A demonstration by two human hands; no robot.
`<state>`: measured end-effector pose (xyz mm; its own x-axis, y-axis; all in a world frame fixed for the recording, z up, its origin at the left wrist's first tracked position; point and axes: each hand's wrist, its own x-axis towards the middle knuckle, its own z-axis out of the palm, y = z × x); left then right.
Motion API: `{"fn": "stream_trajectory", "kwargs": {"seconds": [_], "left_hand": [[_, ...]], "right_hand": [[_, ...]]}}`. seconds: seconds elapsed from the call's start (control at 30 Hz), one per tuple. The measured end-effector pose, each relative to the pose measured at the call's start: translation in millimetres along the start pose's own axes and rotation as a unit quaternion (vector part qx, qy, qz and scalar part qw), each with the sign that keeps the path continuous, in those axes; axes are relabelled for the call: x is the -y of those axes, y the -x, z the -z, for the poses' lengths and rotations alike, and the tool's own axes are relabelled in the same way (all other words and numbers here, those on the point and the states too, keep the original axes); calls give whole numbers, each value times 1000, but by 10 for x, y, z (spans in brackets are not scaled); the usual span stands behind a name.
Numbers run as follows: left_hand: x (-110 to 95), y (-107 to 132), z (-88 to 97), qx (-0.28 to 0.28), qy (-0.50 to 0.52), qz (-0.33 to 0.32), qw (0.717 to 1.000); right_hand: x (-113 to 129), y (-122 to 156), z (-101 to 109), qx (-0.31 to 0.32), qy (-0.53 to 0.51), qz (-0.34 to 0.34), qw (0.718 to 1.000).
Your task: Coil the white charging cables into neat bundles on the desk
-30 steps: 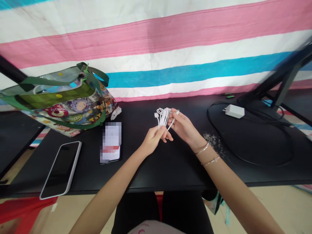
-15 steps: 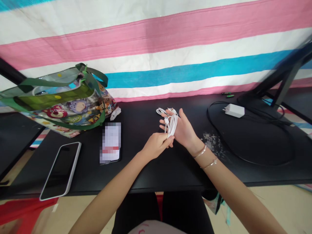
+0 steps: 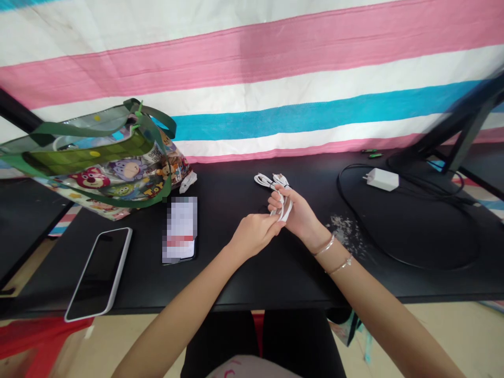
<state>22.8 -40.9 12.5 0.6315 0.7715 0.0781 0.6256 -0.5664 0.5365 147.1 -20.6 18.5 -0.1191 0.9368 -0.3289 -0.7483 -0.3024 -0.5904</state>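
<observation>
A looped white charging cable is held between my two hands above the black table. My left hand pinches the near end of its loops between thumb and fingers. Around the far part of the bundle, the fingers of my right hand are curled, with the thumb lying over it. Just beyond my fingertips a second coiled white cable lies on the table, partly hidden by my right hand.
On the left stand a green-handled cartoon bag, a phone with a lit screen and a white-rimmed phone. To the right, a white charger plug lies among a black cable and pale scattered bits. A striped sheet hangs behind.
My right hand has gone from open and spread to closed around the cable loops. My left hand keeps its pinch and has shifted slightly right.
</observation>
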Motion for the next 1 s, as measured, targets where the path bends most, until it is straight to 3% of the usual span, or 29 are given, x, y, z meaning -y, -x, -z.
{"fn": "stream_trajectory", "kwargs": {"seconds": [0.17, 0.4, 0.67, 1.0], "left_hand": [[13, -1, -22, -22, 32, 4, 999], [24, -17, -36, -22, 73, 1, 997], [54, -23, -84, -54, 41, -20, 997], [4, 8, -26, -32, 53, -13, 998]], "right_hand": [[-9, -43, 65, 39, 10, 1, 999], [-33, -54, 60, 26, -13, 10, 1000], [-10, -61, 80, 38, -2, 24, 999], [-4, -66, 100, 30, -6, 35, 999]]}}
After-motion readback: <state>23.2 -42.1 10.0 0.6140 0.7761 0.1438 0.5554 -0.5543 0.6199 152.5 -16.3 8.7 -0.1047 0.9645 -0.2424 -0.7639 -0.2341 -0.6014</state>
